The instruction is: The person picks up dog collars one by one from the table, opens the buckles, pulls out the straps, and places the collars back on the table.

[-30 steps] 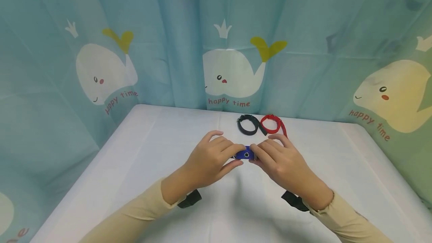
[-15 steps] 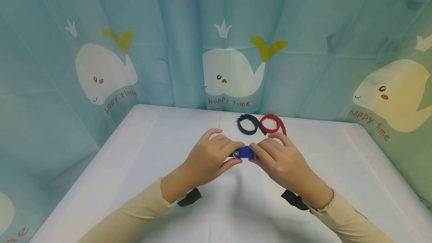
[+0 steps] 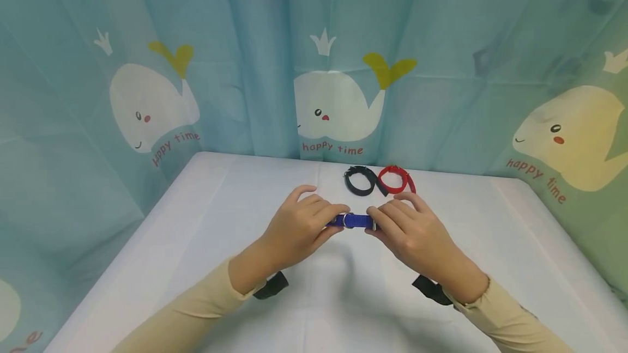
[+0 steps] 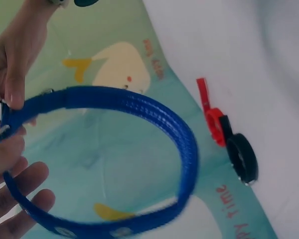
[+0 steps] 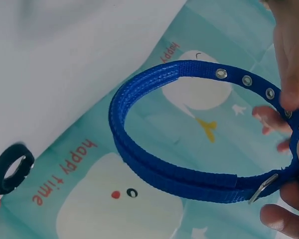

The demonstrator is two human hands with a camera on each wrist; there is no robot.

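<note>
A blue collar (image 3: 360,220) of woven webbing is held above the table by both hands. It forms a wide loop in the left wrist view, and several metal eyelets (image 5: 246,80) show along its strap in the right wrist view. My left hand (image 3: 298,227) pinches it between thumb and fingers, just left of a metal ring (image 3: 348,220). On the other side my right hand (image 3: 409,230) grips it by a metal piece (image 3: 375,225), which the fingers partly cover. Between the hands runs a short straight stretch of strap.
A black collar (image 3: 360,194) and a red collar (image 3: 392,189) lie curled side by side at the back of the white table (image 3: 245,189). Behind the table hangs a blue-green curtain (image 3: 255,70) printed with whales.
The hands have drawn slightly apart, the left one moving left, so more blue strap shows between them. The eyelet seen earlier has passed under the left fingers, and the ring now stands in the gap.
</note>
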